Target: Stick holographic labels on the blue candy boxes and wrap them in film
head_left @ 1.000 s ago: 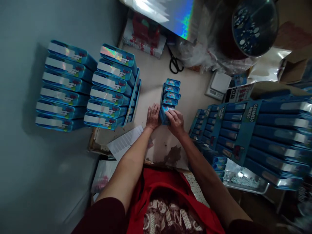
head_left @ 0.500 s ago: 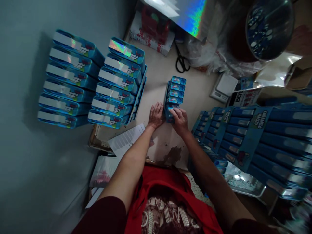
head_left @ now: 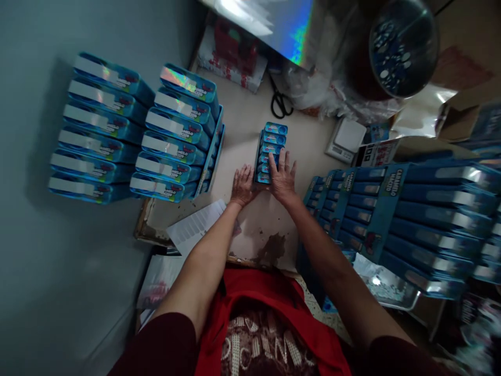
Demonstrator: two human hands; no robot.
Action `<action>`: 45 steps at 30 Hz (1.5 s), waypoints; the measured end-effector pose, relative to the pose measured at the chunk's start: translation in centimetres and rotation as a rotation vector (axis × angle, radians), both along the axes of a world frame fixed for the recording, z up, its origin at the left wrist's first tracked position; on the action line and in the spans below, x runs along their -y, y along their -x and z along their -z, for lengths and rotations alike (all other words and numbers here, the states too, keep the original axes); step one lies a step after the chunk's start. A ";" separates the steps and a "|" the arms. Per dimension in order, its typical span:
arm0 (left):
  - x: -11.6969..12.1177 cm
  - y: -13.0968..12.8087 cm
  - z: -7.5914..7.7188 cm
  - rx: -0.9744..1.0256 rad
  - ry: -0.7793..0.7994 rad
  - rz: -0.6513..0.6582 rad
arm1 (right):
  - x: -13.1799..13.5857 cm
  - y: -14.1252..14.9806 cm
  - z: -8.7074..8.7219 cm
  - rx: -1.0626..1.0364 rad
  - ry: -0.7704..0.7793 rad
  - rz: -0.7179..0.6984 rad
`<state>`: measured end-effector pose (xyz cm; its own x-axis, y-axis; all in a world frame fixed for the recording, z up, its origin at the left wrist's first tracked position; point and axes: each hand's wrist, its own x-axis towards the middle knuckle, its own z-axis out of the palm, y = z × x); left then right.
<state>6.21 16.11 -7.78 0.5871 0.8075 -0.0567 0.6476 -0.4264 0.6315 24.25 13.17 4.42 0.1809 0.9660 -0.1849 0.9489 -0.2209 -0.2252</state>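
Observation:
A short row of small blue boxes (head_left: 275,139) sits in a blue tray on the table between my hands. My right hand (head_left: 282,176) lies spread over the near right part of the row, its fingertips resting on the boxes. To the left of the tray's near end is my left hand (head_left: 243,185), fingers extended, palm toward the table. Whether it touches the tray I cannot tell. Neither hand grips anything. Part of the nearest boxes is hidden under my right fingers.
Tall stacks of blue boxes (head_left: 172,133) stand at left; more packed blue boxes (head_left: 426,209) fill the right side. Black scissors (head_left: 281,103), a white scale (head_left: 346,140) and a clear tub (head_left: 403,49) with small pieces lie toward the back. A printed sheet (head_left: 195,227) is at the front left edge.
My right hand has let go of the box at the row's near end and now lies spread over the row. That box now stands in line. The whole view has shifted slightly.

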 end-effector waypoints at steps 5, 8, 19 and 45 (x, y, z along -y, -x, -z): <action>2.5 -2.3 -2.2 -0.048 -0.030 -0.220 | -5.7 -2.9 -2.7 -0.088 -0.150 0.074; 5.2 -5.9 -3.3 -0.044 -0.007 -0.502 | -11.9 -5.0 -2.6 -0.165 -0.164 0.081; 1.8 -0.3 -4.0 0.122 0.050 -0.932 | -3.7 -6.1 -4.3 -0.014 0.337 0.707; 17.6 1.5 -9.9 0.365 0.868 -0.562 | 21.0 4.6 2.8 -1.057 -0.044 0.801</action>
